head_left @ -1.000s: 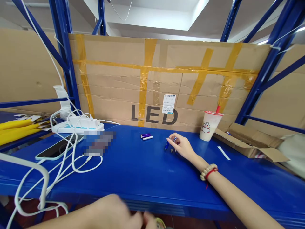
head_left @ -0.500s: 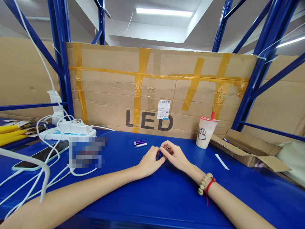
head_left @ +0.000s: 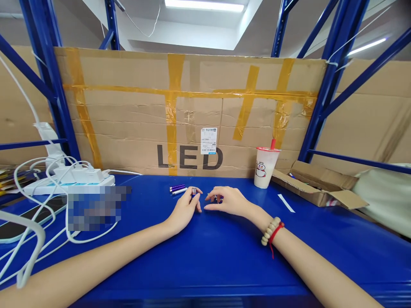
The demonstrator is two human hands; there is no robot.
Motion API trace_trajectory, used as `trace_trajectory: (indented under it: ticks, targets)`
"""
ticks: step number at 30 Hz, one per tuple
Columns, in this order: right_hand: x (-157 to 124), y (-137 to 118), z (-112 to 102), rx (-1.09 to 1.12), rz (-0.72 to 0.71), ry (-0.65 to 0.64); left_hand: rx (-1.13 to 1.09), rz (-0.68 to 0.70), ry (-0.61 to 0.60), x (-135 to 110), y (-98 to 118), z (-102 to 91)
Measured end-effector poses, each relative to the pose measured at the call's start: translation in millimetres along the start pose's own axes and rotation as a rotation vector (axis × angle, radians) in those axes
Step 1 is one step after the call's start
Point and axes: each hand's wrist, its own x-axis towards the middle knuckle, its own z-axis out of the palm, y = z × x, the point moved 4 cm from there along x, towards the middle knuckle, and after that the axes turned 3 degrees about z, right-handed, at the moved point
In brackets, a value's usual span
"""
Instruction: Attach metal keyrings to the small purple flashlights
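My left hand is closed, with a short, small cylinder upright between thumb and fingers; its end looks purple and reddish. Just across a narrow gap, my right hand arches over the table, thumb and index tips apart. Under its curled fingers shows a small purple-and-silver piece, mostly hidden. Beyond my left fingertips lie a purple pen-like tube and a slim silver-white one, side by side on the blue tabletop.
A cup with a red straw stands at the back right, beside an open cardboard box. A white strip lies in front. Left are a power strip, a phone and looping white cables. A large cardboard panel closes the back.
My hands have come apart, where before they met over a small blue piece. The left now holds a short cylinder up. The whole view has shifted, with things appearing further left.
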Motion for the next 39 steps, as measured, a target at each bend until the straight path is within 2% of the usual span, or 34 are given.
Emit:
trace_trajectory:
  ticks: [6, 9, 14, 18, 20, 23, 26, 31, 36, 39]
  targets:
    - [3, 12, 9, 0.106, 0.023, -0.105, -0.071, 0.018, -0.048, -2, 7, 3.7]
    - [4, 13, 13, 0.159, 0.026, -0.098, -0.082, 0.034, -0.071, -2, 9, 4.2]
    - [4, 5, 21, 0.137, -0.016, 0.015, -0.019, 0.080, -0.129, -2, 9, 6.3]
    - [8, 6, 26, 0.166, 0.051, 0.125, -0.010, 0.077, -0.196, -3, 8, 9.2]
    - [11, 10, 22, 0.259, 0.087, 0.215, 0.036, 0.073, -0.179, -4, 8, 7.8]
    - [12, 15, 14, 0.531, 0.130, 0.333, 0.111, 0.069, -0.142, -5, 10, 4.5]
    - [11, 14, 9, 0.714, 0.147, 0.393, 0.127, 0.026, -0.133, -5, 7, 3.0]
    - [9, 3, 9, 0.777, 0.092, 0.302, 0.145, 0.040, -0.141, -5, 6, 3.6]
    - [8, -2, 14, 0.672, 0.049, 0.222, 0.167, 0.068, -0.147, -7, 7, 3.6]
    - [9, -1, 14, 0.629, 0.077, 0.206, 0.149, 0.038, -0.082, -4, 3, -0.1]
